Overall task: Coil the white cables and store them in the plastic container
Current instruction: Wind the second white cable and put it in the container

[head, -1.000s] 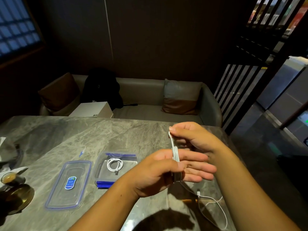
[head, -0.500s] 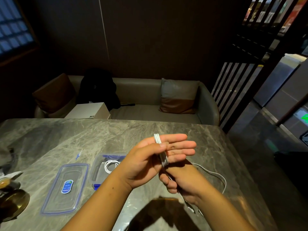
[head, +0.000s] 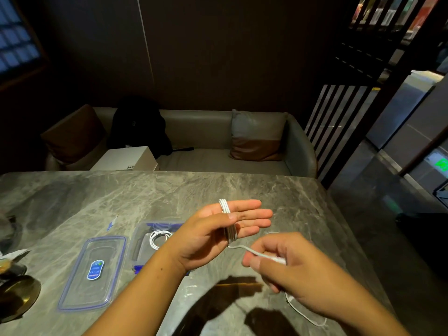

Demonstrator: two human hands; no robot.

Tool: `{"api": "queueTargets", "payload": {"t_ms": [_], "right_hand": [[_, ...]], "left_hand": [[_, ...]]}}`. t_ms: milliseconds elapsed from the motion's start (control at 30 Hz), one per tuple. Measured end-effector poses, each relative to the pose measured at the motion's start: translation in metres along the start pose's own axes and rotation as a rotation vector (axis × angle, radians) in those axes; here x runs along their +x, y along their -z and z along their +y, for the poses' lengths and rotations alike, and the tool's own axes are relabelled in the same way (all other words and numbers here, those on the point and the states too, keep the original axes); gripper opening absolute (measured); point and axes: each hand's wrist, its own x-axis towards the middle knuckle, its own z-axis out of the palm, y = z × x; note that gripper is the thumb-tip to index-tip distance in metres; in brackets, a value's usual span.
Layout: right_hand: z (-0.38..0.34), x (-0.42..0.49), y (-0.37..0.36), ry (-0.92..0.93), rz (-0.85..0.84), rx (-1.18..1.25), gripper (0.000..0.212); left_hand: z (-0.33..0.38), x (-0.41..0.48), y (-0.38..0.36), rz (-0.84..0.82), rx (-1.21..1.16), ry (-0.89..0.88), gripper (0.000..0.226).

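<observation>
My left hand is held above the table with its fingers straight, and a white cable is wound in several turns round them while the thumb presses on the turns. My right hand, lower and to the right, pinches the cable's free strand; the loose tail hangs below the wrist onto the table. The clear plastic container with blue clips stands left of my left wrist, holding another coiled white cable. Its lid lies flat beside it on the left.
The grey marble table ends at a far edge and a right edge. A brass dish and papers sit at the left edge. Behind the table stand a sofa with cushions, a white box and a dark bag.
My right hand has come out from under my left hand and moved right and down, pulling the strand sideways. One second ago it was above my left hand. The camera view tilted slightly.
</observation>
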Motion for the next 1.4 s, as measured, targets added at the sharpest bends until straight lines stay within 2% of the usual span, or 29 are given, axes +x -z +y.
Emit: {"api": "queueTargets", "payload": {"t_ms": [100,267,467,533,633,833,900,1033,1100,1267,1400], "right_hand": [[-0.011,0.001,0.014,0.109,0.085,-0.140,0.018],[-0.022,0.012,0.031,0.233,0.270,-0.488,0.022],[-0.031,0.031,0.036,0.328,0.227,-0.578,0.021],[-0.029,0.039,0.036,0.350,0.228,-0.531,0.020],[-0.022,0.051,0.037,0.303,0.190,-0.319,0.019],[-0.014,0.059,0.030,0.174,-0.079,0.034,0.019],[-0.013,0.060,0.027,0.132,-0.122,0.117,0.025],[-0.008,0.061,0.023,0.092,-0.154,0.161,0.039],[-0.008,0.060,0.020,0.037,-0.170,0.175,0.040],[-0.005,0.061,0.011,-0.074,-0.208,0.111,0.051],[-0.003,0.063,0.011,-0.109,-0.273,0.105,0.050]], "left_hand": [[-0.003,-0.002,-0.005,-0.012,-0.035,0.045,0.048],[-0.005,-0.002,-0.017,-0.089,0.025,0.094,0.053],[0.002,0.002,-0.024,-0.141,0.033,0.126,0.039],[0.004,0.003,-0.026,-0.168,0.069,0.134,0.036],[0.007,0.004,-0.029,-0.197,0.098,0.129,0.037],[0.016,0.004,-0.030,-0.276,0.177,0.108,0.035],[0.016,0.004,-0.029,-0.289,0.183,0.108,0.037],[0.013,0.002,-0.027,-0.284,0.204,0.108,0.032],[0.011,0.002,-0.026,-0.263,0.231,0.114,0.031],[0.007,0.001,-0.024,-0.254,0.248,0.138,0.029],[0.000,0.000,-0.021,-0.257,0.195,0.148,0.030]]}}
